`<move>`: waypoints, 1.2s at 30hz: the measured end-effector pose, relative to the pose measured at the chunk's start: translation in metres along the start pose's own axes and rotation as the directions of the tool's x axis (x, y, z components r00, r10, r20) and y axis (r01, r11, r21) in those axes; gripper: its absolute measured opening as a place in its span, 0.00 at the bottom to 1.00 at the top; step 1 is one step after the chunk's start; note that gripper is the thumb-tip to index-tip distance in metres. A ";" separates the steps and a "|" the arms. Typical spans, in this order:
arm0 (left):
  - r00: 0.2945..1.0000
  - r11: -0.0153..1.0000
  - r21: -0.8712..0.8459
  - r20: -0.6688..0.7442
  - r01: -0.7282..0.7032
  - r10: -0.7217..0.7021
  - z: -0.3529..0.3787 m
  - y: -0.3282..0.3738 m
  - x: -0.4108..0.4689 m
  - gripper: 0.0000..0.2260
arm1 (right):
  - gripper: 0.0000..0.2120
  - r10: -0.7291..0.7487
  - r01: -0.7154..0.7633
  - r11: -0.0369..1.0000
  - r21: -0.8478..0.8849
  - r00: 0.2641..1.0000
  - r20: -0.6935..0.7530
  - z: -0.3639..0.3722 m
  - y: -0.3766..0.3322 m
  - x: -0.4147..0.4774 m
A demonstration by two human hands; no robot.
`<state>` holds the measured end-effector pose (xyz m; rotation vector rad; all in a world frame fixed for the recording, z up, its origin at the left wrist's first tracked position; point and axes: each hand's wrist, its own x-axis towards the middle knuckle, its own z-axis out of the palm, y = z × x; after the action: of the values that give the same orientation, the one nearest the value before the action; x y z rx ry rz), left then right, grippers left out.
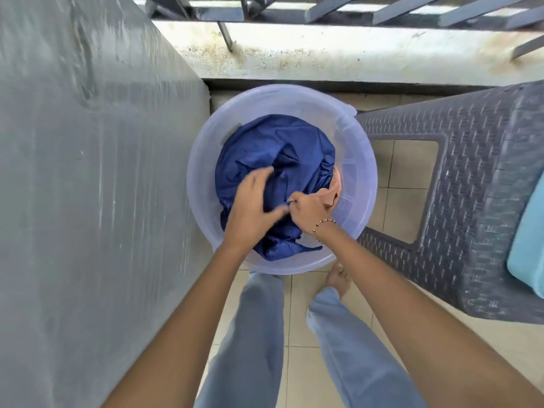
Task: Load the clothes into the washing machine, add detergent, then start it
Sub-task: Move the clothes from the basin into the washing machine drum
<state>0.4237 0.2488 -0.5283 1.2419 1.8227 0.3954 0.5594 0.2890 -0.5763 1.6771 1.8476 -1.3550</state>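
Observation:
A pale translucent round basin (206,148) stands on the tiled floor in front of me. It holds crumpled dark blue clothes (265,151) and a peach garment (335,187) at the right side. My left hand (253,207) lies on the blue cloth with fingers spread and blurred. My right hand (309,213), with a bead bracelet at the wrist, pinches a fold of the blue cloth. A large grey covered surface (88,187) fills the left side, probably the washing machine under a cover.
A dark woven plastic chair (477,172) stands to the right with a light blue item (530,245) on its seat. A stained white ledge (323,51) with metal railing runs across the back. My legs and a bare foot (338,278) are below the basin.

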 end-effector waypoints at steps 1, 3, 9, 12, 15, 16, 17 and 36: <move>0.996 0.999 0.031 0.091 0.022 -0.024 0.002 0.000 -0.005 0.36 | 0.12 -0.039 0.038 0.998 0.050 0.999 0.016 -0.007 -0.008 -0.010; 0.968 0.994 0.035 0.225 0.108 -0.113 -0.001 -0.001 -0.008 0.44 | 0.11 -0.100 0.090 0.974 0.206 0.994 0.040 -0.022 -0.018 -0.035; 0.954 0.988 0.155 0.294 0.016 -0.062 -0.018 0.000 -0.008 0.17 | 0.10 -0.199 0.127 0.852 0.507 0.976 0.091 -0.051 -0.038 -0.084; 0.982 0.981 0.050 0.001 0.189 -0.189 -0.027 0.020 -0.004 0.06 | 0.23 -0.198 0.235 0.874 0.425 0.972 -0.129 -0.067 -0.037 -0.075; 0.945 0.907 -0.279 0.007 0.316 -0.327 -0.053 0.039 0.001 0.13 | 0.44 -0.267 0.271 0.947 0.170 0.963 -0.045 -0.083 -0.037 -0.051; 0.939 0.853 -0.405 0.044 0.328 -0.340 -0.064 0.045 0.001 0.11 | 0.48 -0.260 0.251 0.952 0.177 0.965 0.032 -0.087 -0.040 -0.044; 0.934 0.773 -0.541 0.072 0.332 -0.351 -0.074 0.050 0.001 0.09 | 0.49 -0.244 0.205 0.942 0.264 0.962 0.125 -0.090 -0.044 -0.041; 0.599 0.416 -0.524 0.244 0.743 -0.763 -0.066 0.031 -0.010 0.20 | 0.05 -0.149 -0.404 -0.008 0.915 0.905 0.398 -0.075 -0.035 -0.114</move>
<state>0.3910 0.2680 -0.4652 -0.0996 1.8682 0.3949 0.5858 0.2827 -0.4376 1.6189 0.0640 -3.0108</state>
